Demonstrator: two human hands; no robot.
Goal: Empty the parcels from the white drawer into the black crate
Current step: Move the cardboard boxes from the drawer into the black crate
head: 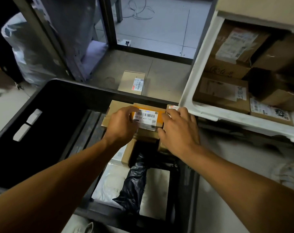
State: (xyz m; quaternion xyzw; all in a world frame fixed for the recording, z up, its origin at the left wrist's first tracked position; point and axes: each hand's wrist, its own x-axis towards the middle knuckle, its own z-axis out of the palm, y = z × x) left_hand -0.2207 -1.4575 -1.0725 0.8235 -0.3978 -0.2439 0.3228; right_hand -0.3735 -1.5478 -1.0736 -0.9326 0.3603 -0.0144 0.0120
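A small cardboard parcel point(147, 117) with a white barcode label on orange tape lies on top of other boxes inside the black crate point(42, 101). My left hand point(121, 125) grips its left side, fingers curled over the top edge. My right hand point(178, 130) holds its right side, fingers bent over the edge. At the right the white drawer point(198, 81) stands pulled out, holding several brown cardboard parcels point(221, 91). Lower in the crate lie a black plastic bag point(134, 182) and white mailer bags point(109, 182).
A lone cardboard box point(132, 82) sits on the floor beyond the crate. A metal frame point(109, 31) and plastic-wrapped bundles point(33, 47) stand at the back left. Tiled floor shows behind. The crate's left half is dark.
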